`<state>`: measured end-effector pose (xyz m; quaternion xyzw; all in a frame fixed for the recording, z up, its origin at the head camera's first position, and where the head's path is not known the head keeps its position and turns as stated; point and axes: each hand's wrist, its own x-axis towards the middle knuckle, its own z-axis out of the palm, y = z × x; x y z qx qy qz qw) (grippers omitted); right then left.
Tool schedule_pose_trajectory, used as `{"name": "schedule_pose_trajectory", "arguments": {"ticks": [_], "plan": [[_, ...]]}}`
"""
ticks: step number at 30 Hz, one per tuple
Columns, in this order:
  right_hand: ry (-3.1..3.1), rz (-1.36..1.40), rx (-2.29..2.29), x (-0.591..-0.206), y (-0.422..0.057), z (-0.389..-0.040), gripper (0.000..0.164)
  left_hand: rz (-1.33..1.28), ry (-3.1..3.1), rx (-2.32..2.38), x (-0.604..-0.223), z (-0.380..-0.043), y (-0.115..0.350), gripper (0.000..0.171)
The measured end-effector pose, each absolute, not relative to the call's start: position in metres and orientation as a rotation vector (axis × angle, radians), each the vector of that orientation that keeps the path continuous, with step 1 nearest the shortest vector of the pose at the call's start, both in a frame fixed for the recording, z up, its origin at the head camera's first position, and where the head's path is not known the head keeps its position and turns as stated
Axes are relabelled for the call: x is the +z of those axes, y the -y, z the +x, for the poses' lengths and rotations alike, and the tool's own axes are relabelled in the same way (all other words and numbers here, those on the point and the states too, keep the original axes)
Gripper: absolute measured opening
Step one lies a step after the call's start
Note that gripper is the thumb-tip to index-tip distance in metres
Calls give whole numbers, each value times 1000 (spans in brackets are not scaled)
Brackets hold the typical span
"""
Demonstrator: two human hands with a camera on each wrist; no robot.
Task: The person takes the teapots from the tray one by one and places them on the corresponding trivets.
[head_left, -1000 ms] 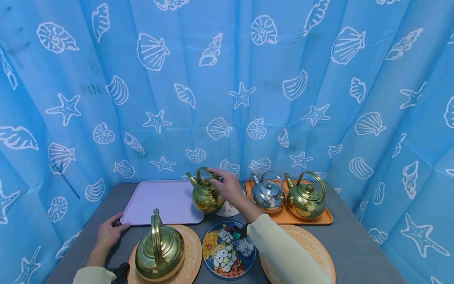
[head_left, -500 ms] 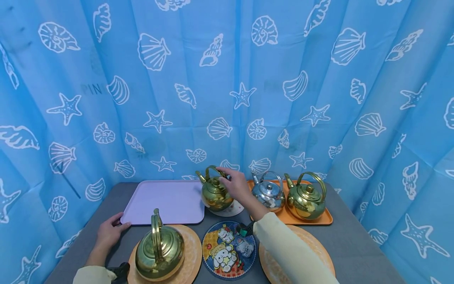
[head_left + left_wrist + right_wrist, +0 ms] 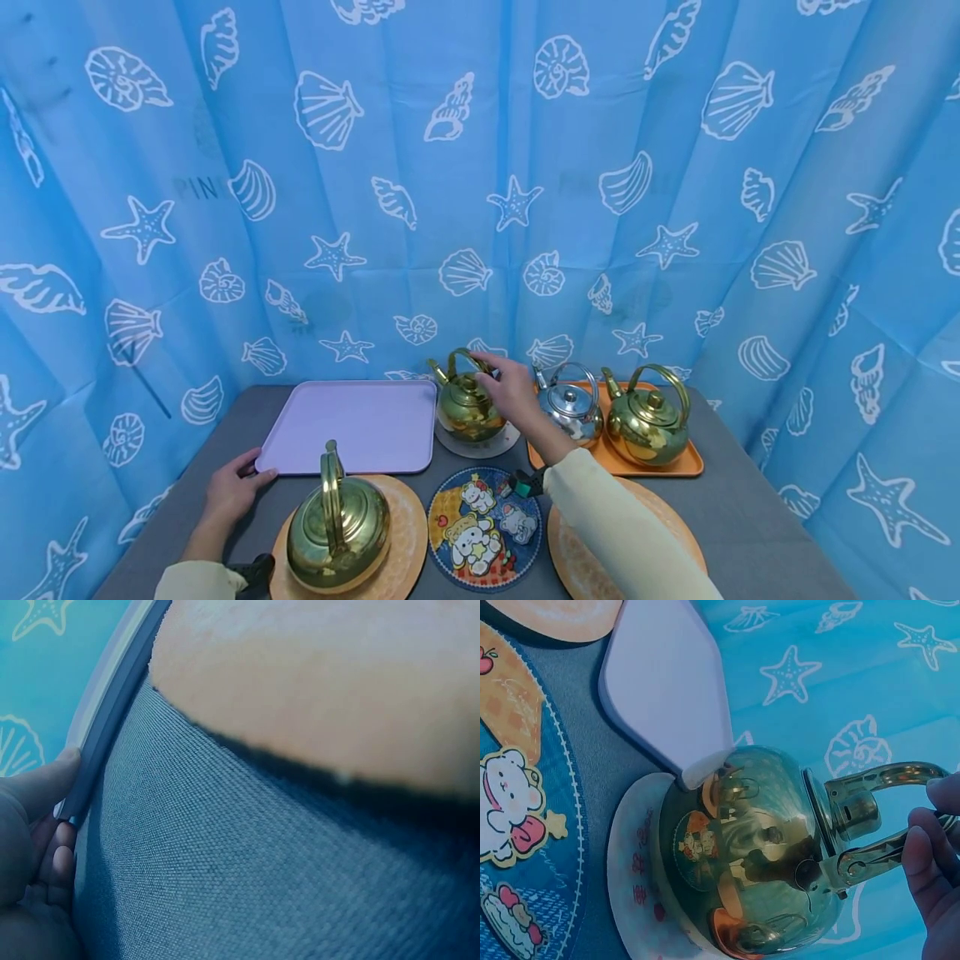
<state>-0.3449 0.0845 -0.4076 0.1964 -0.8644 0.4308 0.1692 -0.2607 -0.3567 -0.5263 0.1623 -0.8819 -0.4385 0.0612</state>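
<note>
My right hand (image 3: 513, 390) grips the handle of a small gold kettle (image 3: 467, 415), whose spout points to the left. The kettle is upright over a round white placemat (image 3: 634, 877) with red print; whether its base touches the mat I cannot tell. At the front left corner of the lilac tray (image 3: 348, 427), my left hand (image 3: 231, 490) pinches the rim, thumb above and fingers below in the left wrist view. Nothing stands on that tray. A larger gold kettle (image 3: 348, 529) sits on a round orange-patterned mat (image 3: 408, 525) close to the left hand.
On the right, an orange tray (image 3: 690, 460) bears a silver kettle (image 3: 567, 404) and another gold kettle (image 3: 648, 425). A cartoon-print round mat (image 3: 480, 533) lies front centre. Under my right sleeve is another orange-patterned mat (image 3: 663, 517). A blue shell-print curtain (image 3: 510, 250) closes off the back.
My right hand has carried the small gold kettle rightward, from beside the lilac tray's right edge to over the white placemat. My left hand has stayed at the tray corner.
</note>
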Motion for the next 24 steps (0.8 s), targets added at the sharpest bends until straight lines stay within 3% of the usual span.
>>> {"name": "schedule_pose_trajectory", "arguments": {"ticks": [24], "plan": [[2494,484,1256,-415,-95,-349,39,496,2659,-1341,-526,-261,356,65]]}}
